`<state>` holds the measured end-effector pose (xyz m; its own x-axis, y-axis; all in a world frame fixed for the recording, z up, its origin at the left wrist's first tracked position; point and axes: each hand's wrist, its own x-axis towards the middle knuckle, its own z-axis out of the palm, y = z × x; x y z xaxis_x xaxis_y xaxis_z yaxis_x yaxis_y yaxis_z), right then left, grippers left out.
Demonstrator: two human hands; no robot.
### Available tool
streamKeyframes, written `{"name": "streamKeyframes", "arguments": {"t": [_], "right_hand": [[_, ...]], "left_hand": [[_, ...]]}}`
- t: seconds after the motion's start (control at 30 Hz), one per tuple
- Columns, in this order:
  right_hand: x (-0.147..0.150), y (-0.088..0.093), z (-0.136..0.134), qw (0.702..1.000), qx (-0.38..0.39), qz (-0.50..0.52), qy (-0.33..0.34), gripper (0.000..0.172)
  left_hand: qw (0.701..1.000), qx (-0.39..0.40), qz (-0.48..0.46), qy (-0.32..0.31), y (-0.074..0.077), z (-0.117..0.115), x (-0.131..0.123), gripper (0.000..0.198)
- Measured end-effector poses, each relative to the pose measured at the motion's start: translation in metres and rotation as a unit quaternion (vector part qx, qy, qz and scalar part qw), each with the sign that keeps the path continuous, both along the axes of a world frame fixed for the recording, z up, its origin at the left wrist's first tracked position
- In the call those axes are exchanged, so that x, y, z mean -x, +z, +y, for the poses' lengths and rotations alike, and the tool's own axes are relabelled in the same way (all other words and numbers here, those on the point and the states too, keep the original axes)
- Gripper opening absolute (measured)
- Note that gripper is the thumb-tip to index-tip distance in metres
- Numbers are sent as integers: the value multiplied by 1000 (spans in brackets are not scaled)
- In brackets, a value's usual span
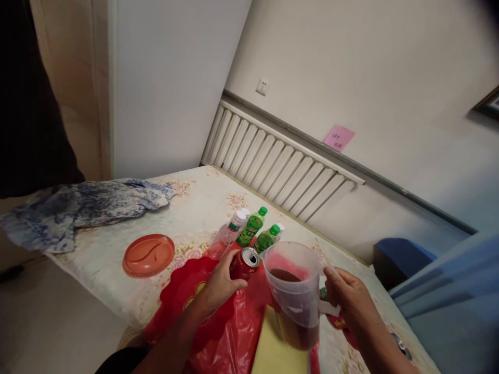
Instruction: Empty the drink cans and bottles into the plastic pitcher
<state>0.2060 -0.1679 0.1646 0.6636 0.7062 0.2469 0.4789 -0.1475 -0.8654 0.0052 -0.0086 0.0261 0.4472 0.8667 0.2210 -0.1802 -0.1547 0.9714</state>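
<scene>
1. Now, the left hand (pixel 220 283) is wrapped round a red can (pixel 245 263), tipped toward the clear jug (pixel 294 296)
2. The right hand (pixel 349 301) grips the jug's handle; the jug is part full of brown drink, over a red bag (pixel 230 332) on the tabletop (pixel 187 208)
3. Drink could splash out if the can slips or the jug tilts

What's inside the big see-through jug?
The jug holds dark brown liquid partway up; anything beneath it is hidden. The right hand holds it; the left hand grips a red can.
</scene>
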Motion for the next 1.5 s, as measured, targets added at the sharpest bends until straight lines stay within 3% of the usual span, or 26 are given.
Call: {"name": "streamKeyframes", "arguments": {"t": [0.3, 0.57, 0.9, 1.5], "right_hand": [[-7, 17, 7, 995, 103, -7, 18, 49], [-8, 23, 10, 991, 131, -16, 34, 48], [-12, 26, 11, 978, 177, -78, 79, 47], [-30, 29, 16, 957, 225, -150, 103, 51]], "left_hand": [[1000, 8, 20, -12, 6, -3, 2, 66], [997, -7, 62, -37, 5, -3, 0, 70], [994, -39, 76, -61, -10, 0, -6, 73], [992, -48, 95, -62, -12, 0, -7, 73]]}}
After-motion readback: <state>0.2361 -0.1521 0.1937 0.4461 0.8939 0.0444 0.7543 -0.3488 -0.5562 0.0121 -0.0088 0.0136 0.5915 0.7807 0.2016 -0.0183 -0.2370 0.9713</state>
